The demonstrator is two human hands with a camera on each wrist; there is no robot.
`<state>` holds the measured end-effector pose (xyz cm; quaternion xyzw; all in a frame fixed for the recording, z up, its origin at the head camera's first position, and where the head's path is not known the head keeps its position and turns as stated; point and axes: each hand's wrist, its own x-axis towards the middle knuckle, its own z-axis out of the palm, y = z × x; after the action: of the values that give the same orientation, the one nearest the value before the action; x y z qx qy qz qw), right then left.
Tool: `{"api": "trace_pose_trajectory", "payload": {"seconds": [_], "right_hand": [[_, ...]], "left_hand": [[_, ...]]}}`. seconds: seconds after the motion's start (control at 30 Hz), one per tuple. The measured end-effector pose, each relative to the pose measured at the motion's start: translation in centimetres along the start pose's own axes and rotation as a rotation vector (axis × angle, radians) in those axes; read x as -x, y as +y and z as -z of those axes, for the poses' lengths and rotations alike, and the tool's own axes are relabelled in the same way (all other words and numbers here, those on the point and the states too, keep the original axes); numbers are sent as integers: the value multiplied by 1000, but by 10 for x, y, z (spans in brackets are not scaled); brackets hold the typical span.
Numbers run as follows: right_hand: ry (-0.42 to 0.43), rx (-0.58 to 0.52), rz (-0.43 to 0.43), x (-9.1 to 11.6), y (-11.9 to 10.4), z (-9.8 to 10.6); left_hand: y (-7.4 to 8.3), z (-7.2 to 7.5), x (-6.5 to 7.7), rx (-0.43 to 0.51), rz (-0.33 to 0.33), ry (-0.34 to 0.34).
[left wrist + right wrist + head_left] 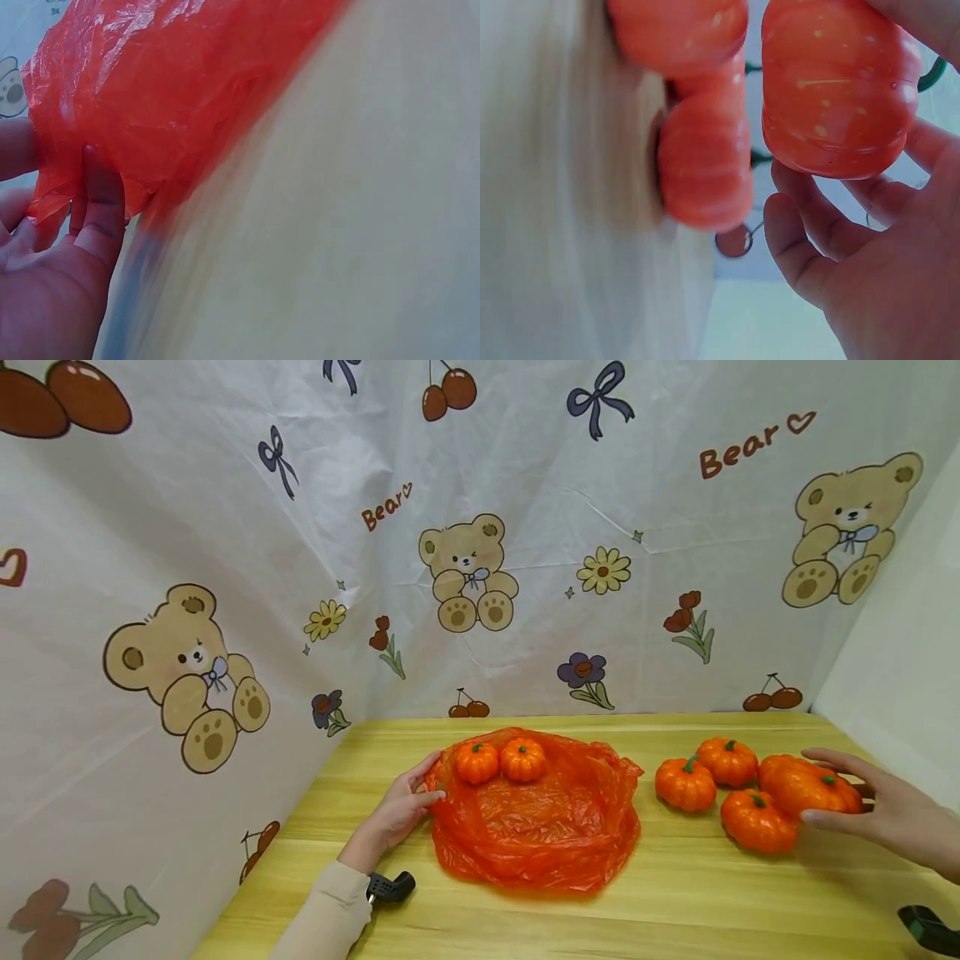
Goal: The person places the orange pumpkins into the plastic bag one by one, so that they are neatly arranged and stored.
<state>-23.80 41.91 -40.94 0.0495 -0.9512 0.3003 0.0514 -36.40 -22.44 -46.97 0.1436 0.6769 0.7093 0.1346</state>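
A red plastic bag (540,860) lies spread wide on the table, its mouth facing up. Two small orange pumpkins, a left one (477,763) and a right one (523,760), sit inside at its far side. My left hand (401,810) pinches the bag's left rim between thumb and fingers; the left wrist view shows the thin plastic (165,90) between them. At the right, my right hand (888,806) grips a pumpkin (840,90) with a green stem, held above the table. Part of that pumpkin is hidden by the fingers.
Several more orange pumpkins stand close together right of the bag, among them a near one (759,823), a left one (686,785) and a far one (726,760). A patterned cloth (525,643) hangs behind the wooden table (675,902). A white wall (892,693) borders the right side.
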Motion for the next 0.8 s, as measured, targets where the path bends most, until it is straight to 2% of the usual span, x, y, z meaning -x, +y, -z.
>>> {"api": "trace_pose_trajectory", "payload": {"seconds": [0.13, 0.43, 0.8], "right_hand": [[7, -11, 35, -7, -15, -3], [-45, -68, 117, -24, -55, -5], [-126, -181, 144, -39, -108, -17]], "left_hand": [[0, 0, -1, 6, 6, 0], [3, -1, 0, 19, 7, -2], [3, -2, 0, 19, 3, -4]]}}
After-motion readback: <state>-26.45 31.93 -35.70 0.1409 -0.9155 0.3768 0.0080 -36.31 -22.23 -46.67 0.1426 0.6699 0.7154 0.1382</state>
